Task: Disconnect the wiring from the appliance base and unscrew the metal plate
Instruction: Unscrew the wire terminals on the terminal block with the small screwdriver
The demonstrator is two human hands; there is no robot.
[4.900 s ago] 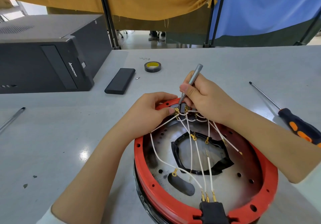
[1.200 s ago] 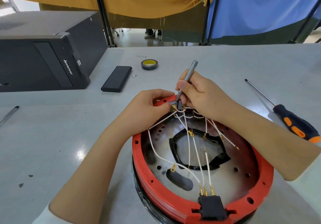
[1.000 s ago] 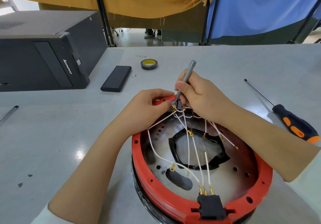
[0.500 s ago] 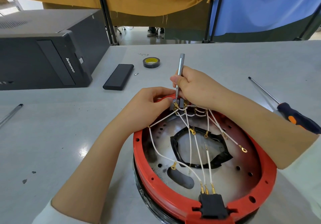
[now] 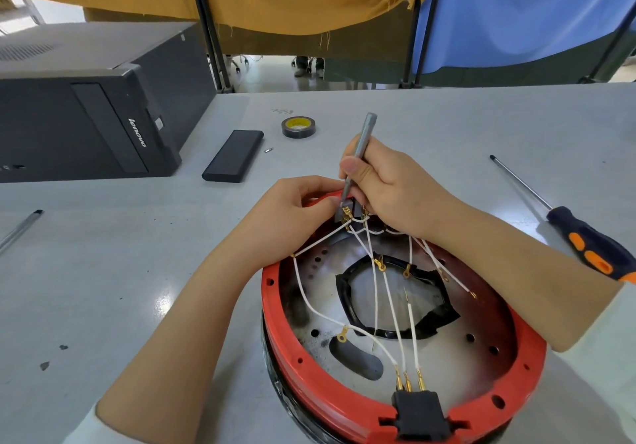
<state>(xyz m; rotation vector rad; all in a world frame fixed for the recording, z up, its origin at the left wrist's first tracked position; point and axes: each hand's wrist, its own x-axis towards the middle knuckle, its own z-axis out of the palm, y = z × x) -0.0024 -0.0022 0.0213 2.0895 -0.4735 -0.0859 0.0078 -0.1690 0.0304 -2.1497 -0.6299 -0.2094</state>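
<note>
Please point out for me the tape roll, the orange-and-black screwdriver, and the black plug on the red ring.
Tape roll (image 5: 298,127): head view, on its yellow inner core.
Screwdriver (image 5: 585,241): head view, on the black handle near the orange grip.
Plug (image 5: 419,412): head view, on the middle of its black body.

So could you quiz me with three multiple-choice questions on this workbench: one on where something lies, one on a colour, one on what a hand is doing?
1. Where is the roll of tape?
A. On the table beyond the hands
B. Inside the red ring
C. On the computer

2. What colour is the ring of the appliance base?
A. Blue
B. Red
C. Green

3. What is the right hand doing?
A. Lying flat
B. Gripping the slim grey screwdriver
C. Lifting the tape

Answers: 1 A, it lies past the hands; 2 B, the rim is red; 3 B, fingers curl round the shaft.
</note>
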